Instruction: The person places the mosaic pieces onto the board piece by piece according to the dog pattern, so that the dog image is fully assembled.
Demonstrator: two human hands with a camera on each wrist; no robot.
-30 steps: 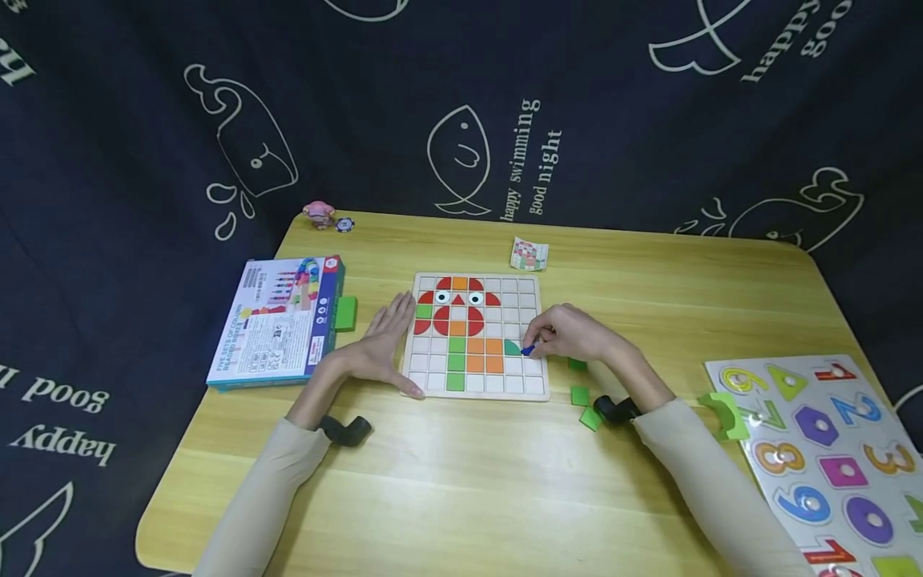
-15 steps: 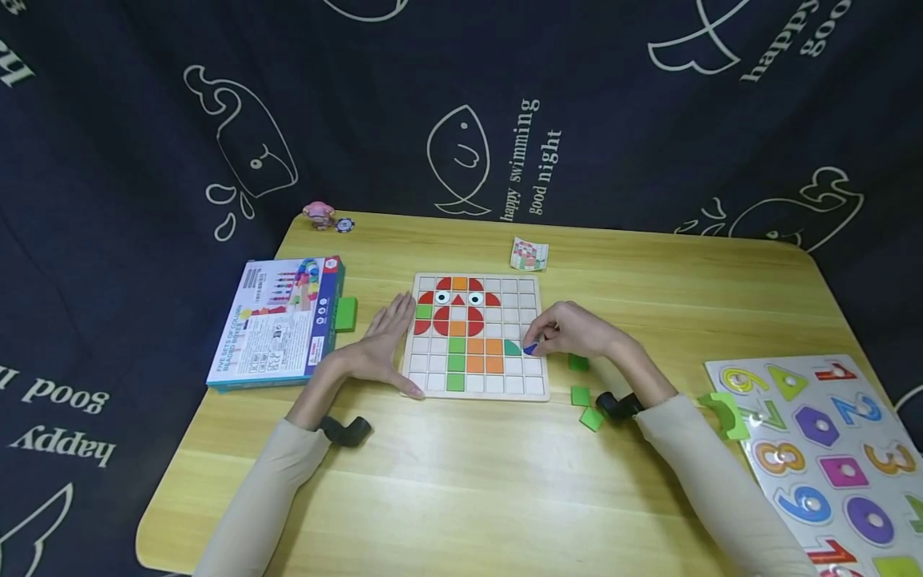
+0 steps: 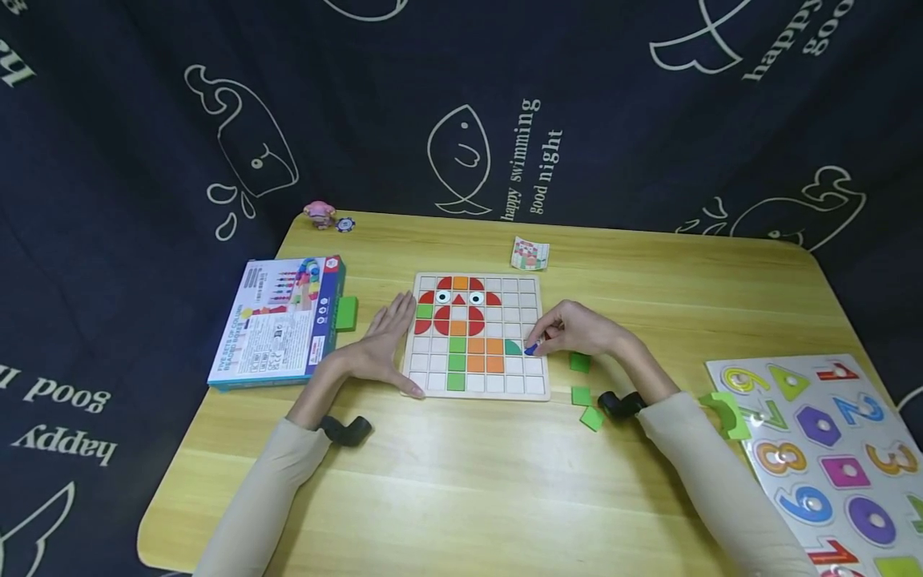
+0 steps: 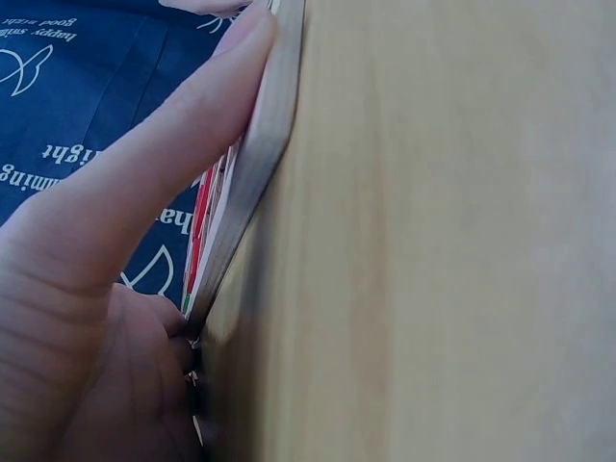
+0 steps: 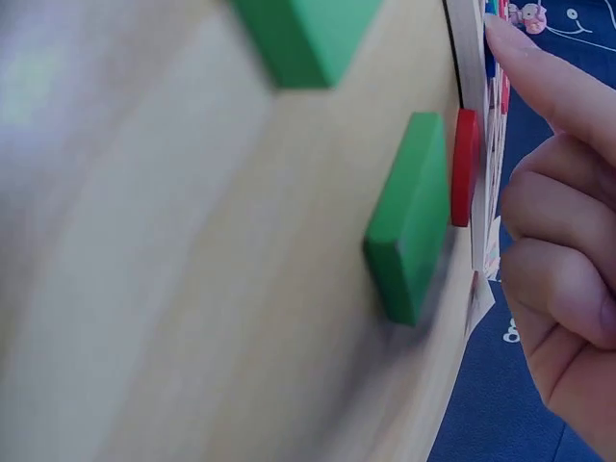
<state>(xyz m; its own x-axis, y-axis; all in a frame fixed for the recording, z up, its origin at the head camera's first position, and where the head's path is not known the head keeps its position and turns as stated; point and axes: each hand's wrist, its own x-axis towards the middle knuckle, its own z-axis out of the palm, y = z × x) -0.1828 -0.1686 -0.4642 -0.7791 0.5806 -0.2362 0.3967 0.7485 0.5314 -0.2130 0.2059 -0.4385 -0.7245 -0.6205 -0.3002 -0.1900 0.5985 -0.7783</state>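
Right hand [image 3: 577, 330] rests on the right part of the wooden grid board [image 3: 476, 336], fingers curled, fingertips pinching a small blue piece [image 3: 530, 349] in a square just beside a green quarter-circle piece [image 3: 512, 347]. Left hand [image 3: 378, 344] lies with straight fingers against the board's left edge, thumb along the rim, gripping nothing. Loose green square tiles [image 3: 581, 394] lie on the table [image 3: 461, 481] near the right wrist. A blue toy box [image 3: 277, 320] sits left of the board; a number puzzle [image 3: 829, 457] lies at far right.

Even, bright overhead light on my table [image 3: 461, 481], faint shadows, mild edge distortion from my head camera; both my wrist views blur close up.
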